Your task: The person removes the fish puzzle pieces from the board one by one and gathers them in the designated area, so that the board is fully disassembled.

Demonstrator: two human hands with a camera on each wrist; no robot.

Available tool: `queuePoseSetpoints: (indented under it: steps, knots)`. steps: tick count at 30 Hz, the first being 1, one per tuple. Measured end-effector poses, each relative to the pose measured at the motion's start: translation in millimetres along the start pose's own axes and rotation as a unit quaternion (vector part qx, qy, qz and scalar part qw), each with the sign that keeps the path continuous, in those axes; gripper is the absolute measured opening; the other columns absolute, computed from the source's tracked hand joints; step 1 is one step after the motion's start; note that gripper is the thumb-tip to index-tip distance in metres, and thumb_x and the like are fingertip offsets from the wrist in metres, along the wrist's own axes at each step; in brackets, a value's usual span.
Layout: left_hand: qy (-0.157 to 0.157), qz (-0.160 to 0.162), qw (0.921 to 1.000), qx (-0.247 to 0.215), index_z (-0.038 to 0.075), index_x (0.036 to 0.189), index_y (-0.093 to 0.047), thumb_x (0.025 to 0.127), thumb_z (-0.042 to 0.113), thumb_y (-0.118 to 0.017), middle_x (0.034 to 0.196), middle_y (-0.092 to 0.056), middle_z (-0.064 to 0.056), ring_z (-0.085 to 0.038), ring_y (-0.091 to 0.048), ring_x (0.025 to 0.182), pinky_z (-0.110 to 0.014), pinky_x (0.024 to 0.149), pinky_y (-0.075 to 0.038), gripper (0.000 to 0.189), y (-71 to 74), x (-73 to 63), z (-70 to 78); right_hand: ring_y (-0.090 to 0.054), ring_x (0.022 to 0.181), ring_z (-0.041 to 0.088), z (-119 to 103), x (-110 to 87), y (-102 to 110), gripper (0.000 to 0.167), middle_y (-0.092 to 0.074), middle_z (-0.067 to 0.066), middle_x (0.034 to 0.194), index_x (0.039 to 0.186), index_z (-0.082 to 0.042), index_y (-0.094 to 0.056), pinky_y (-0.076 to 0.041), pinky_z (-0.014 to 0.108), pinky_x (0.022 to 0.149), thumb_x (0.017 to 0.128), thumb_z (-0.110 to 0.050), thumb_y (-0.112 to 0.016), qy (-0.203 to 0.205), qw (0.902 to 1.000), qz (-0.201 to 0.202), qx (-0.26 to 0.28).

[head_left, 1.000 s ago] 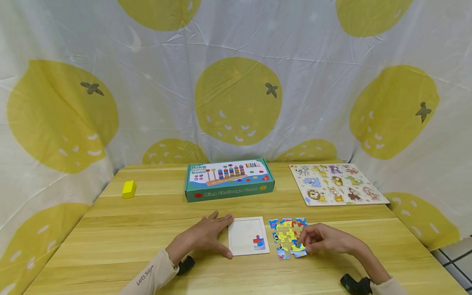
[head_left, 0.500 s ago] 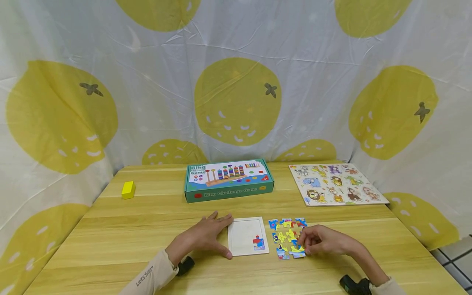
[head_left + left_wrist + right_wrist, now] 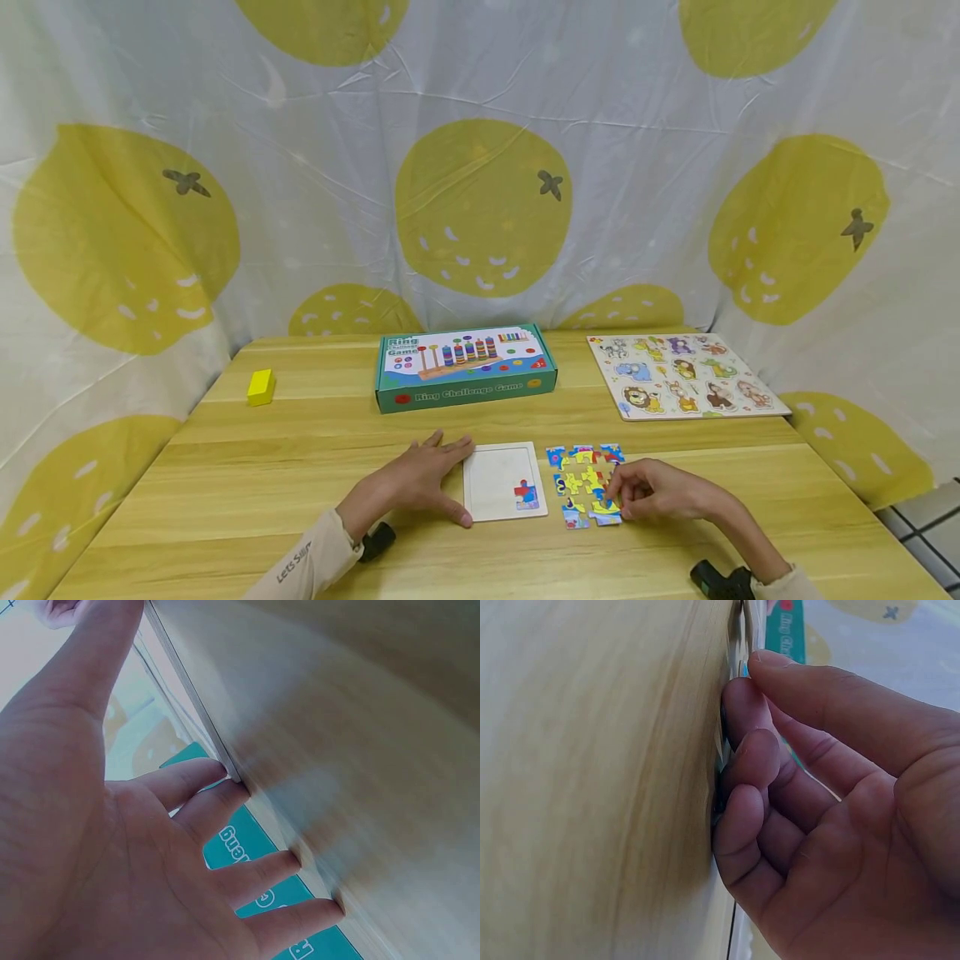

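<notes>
My left hand (image 3: 422, 477) lies at the left side of a white puzzle tray (image 3: 491, 475), fingers spread, with thumb and fingertips at its edge. In the left wrist view its fingers (image 3: 274, 926) stretch out with the tips on the tabletop. One red and blue jigsaw piece (image 3: 527, 495) sits in the tray's lower right corner. Right of the tray lie several jigsaw pieces (image 3: 576, 482) in a loose grid. At their right side is my right hand (image 3: 660, 490), its fingers (image 3: 750, 761) curled and thumb close to the index finger. I cannot tell whether it pinches a piece.
A green Ring Challenge Game box (image 3: 467, 367) stands behind the tray. At the back right lies an animal puzzle board (image 3: 686, 375), and a yellow block (image 3: 261, 387) sits at the left. A curtain with yellow fruit (image 3: 483, 208) hangs behind the wooden table (image 3: 330, 450).
</notes>
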State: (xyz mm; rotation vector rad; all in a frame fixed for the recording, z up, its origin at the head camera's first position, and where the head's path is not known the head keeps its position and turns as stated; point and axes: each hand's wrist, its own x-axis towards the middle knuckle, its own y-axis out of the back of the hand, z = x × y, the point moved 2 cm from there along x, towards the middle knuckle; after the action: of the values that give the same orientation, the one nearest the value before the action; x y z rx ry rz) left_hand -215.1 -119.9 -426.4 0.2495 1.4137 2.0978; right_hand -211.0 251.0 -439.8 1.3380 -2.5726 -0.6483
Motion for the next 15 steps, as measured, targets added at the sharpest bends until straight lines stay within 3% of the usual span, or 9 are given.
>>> queuePoseSetpoints:
  steps: [15]
  knots:
    - [0.003,-0.002,1.0,0.001,0.015,0.15,-0.034,0.067,0.066,-0.073,0.156,-0.03,-0.003,-0.043,-0.015,0.143,-0.069,0.108,-0.016,0.105,-0.9,1.0,-1.5,-0.05,0.066,-0.003,1.8,-0.3,0.5,0.015,-0.062,0.008,0.075,0.103,0.006,-0.061,-0.043,0.014,0.057,0.09,0.0,-0.06,-0.001,1.0,0.0,0.002]
